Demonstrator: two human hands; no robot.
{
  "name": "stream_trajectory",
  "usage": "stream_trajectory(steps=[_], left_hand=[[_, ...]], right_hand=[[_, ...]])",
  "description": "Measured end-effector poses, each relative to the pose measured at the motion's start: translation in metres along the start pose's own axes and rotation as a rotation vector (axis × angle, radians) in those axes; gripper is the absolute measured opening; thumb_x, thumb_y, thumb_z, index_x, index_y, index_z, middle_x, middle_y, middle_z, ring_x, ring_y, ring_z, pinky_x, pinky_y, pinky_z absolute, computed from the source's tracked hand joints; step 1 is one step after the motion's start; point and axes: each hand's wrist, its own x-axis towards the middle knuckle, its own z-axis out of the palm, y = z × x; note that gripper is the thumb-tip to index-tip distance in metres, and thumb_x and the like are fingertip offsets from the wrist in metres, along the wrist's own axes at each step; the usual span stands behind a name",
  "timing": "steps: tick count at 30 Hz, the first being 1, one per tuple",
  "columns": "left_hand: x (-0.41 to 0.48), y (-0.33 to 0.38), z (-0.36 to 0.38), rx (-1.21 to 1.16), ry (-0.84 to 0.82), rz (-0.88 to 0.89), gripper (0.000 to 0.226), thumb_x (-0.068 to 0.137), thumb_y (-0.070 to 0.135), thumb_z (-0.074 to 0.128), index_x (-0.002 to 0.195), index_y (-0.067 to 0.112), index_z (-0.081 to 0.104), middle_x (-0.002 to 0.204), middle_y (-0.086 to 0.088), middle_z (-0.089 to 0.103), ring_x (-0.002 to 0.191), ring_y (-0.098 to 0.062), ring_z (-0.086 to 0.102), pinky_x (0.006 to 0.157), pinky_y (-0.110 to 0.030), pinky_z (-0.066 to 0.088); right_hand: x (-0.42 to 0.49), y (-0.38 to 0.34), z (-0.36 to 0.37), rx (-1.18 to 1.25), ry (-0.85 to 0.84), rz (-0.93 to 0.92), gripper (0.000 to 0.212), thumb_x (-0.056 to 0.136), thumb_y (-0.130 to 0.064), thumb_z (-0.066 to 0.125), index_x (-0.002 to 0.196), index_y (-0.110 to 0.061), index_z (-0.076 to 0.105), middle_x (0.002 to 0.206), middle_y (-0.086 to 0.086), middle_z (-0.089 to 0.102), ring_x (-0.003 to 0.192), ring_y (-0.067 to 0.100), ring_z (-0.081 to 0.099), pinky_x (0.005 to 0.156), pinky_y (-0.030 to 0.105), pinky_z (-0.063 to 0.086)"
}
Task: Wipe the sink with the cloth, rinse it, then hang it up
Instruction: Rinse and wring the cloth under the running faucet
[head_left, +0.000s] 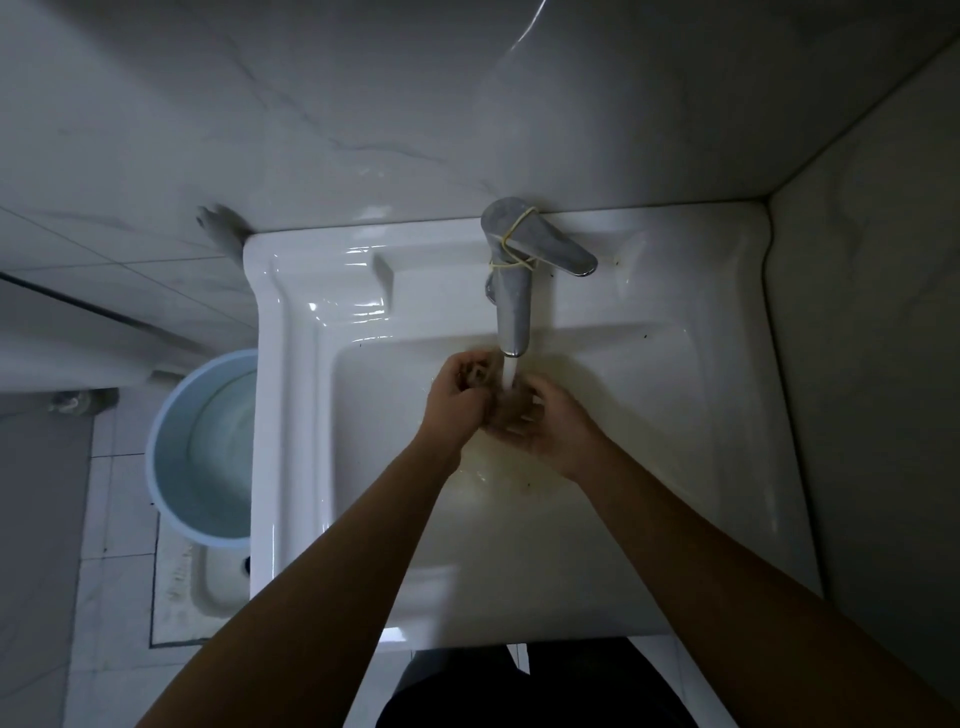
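Note:
A white ceramic sink (675, 395) fills the middle of the view. Its chrome tap (511, 291) has a yellowish rubber band wound around it, and a stream of water (510, 371) runs from the spout. Under that stream, both hands hold a small, bunched brownish cloth (511, 408). My left hand (457, 389) grips its left part with curled fingers. My right hand (550, 423) cups it from the right and below. Most of the cloth is hidden between the hands.
A light blue bucket (171, 457) stands on the floor left of the sink, above a white squat-toilet pan (208, 587). Marble-look wall tiles rise behind the tap, and a wall closes off the right side. A pipe fitting (218, 221) juts from the wall at the sink's back left corner.

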Motion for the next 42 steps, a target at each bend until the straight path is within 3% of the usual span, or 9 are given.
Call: stream_trajectory(steps=[4, 9, 14, 18, 23, 26, 32, 38, 42], left_hand=[[0.003, -0.009, -0.008, 0.009, 0.072, -0.045, 0.035, 0.09, -0.004, 0.054, 0.114, 0.02, 0.062, 0.115, -0.01, 0.066, 0.098, -0.026, 0.066, 0.076, -0.034, 0.06], [0.006, -0.008, -0.007, -0.283, -0.026, -0.404, 0.033, 0.094, 0.026, 0.061, 0.122, 0.008, 0.062, 0.117, -0.018, 0.068, 0.106, -0.032, 0.069, 0.08, -0.044, 0.062], [0.007, -0.005, 0.006, -0.223, -0.021, -0.215, 0.015, 0.098, 0.018, 0.057, 0.1, 0.005, 0.064, 0.087, -0.016, 0.062, 0.079, -0.028, 0.063, 0.067, -0.038, 0.061], [0.011, -0.005, 0.016, -0.028, 0.094, -0.121, 0.026, 0.096, 0.026, 0.055, 0.112, 0.005, 0.059, 0.088, -0.008, 0.062, 0.076, -0.023, 0.061, 0.061, -0.037, 0.057], [0.012, -0.01, 0.013, 0.1, 0.123, 0.0, 0.039, 0.102, 0.039, 0.051, 0.083, 0.008, 0.066, 0.065, -0.001, 0.053, 0.053, -0.01, 0.047, 0.045, -0.022, 0.037], [0.01, -0.009, 0.016, 0.053, 0.131, 0.003, 0.038, 0.099, 0.032, 0.052, 0.074, 0.008, 0.065, 0.062, -0.007, 0.053, 0.057, -0.018, 0.049, 0.05, -0.025, 0.04], [0.008, -0.007, 0.017, 0.073, 0.153, -0.014, 0.036, 0.104, 0.023, 0.046, 0.084, 0.003, 0.068, 0.065, -0.005, 0.057, 0.054, -0.016, 0.054, 0.042, -0.02, 0.039], [0.012, -0.002, -0.002, -0.152, 0.054, -0.288, 0.04, 0.096, 0.05, 0.058, 0.115, 0.015, 0.063, 0.111, -0.011, 0.069, 0.101, -0.029, 0.069, 0.069, -0.038, 0.062], [0.006, 0.001, -0.011, -0.258, -0.134, -0.314, 0.03, 0.098, 0.03, 0.059, 0.115, 0.007, 0.067, 0.114, -0.016, 0.073, 0.102, -0.031, 0.072, 0.089, -0.047, 0.061]], right_hand=[[0.007, -0.005, 0.003, -0.156, 0.124, -0.149, 0.023, 0.08, -0.004, 0.063, 0.101, -0.012, 0.072, 0.106, 0.016, 0.074, 0.096, 0.033, 0.072, 0.08, 0.046, 0.061], [0.006, -0.013, 0.002, -0.072, 0.006, -0.171, 0.044, 0.077, -0.002, 0.05, 0.119, 0.0, 0.065, 0.113, 0.022, 0.069, 0.098, 0.034, 0.065, 0.078, 0.039, 0.053], [0.01, -0.017, 0.002, -0.373, 0.168, -0.304, 0.021, 0.083, -0.024, 0.064, 0.099, -0.014, 0.073, 0.098, 0.009, 0.074, 0.091, 0.024, 0.07, 0.082, 0.039, 0.056], [0.009, -0.008, 0.015, -0.673, 0.175, -0.395, 0.025, 0.098, -0.028, 0.049, 0.09, -0.008, 0.061, 0.087, 0.016, 0.064, 0.074, 0.02, 0.057, 0.067, 0.031, 0.045], [0.018, -0.013, 0.029, -0.56, 0.243, -0.257, 0.029, 0.096, -0.042, 0.056, 0.087, -0.019, 0.071, 0.083, 0.002, 0.076, 0.067, 0.015, 0.073, 0.063, 0.028, 0.059], [0.024, -0.013, 0.032, -0.501, 0.274, -0.206, 0.034, 0.101, -0.034, 0.052, 0.076, -0.014, 0.062, 0.056, -0.003, 0.069, 0.055, 0.016, 0.066, 0.046, 0.014, 0.05], [0.003, -0.022, 0.035, -0.691, 0.304, -0.461, 0.041, 0.103, -0.032, 0.048, 0.124, 0.003, 0.055, 0.111, 0.017, 0.062, 0.103, 0.029, 0.058, 0.081, 0.029, 0.042], [-0.004, -0.021, 0.027, -0.648, 0.154, -0.368, 0.021, 0.103, -0.025, 0.041, 0.106, -0.022, 0.061, 0.103, 0.009, 0.065, 0.084, 0.023, 0.063, 0.063, 0.027, 0.048], [-0.009, -0.017, 0.012, -0.56, 0.057, -0.357, 0.014, 0.09, -0.011, 0.062, 0.1, -0.011, 0.071, 0.095, 0.008, 0.071, 0.078, 0.018, 0.066, 0.055, 0.019, 0.052]])
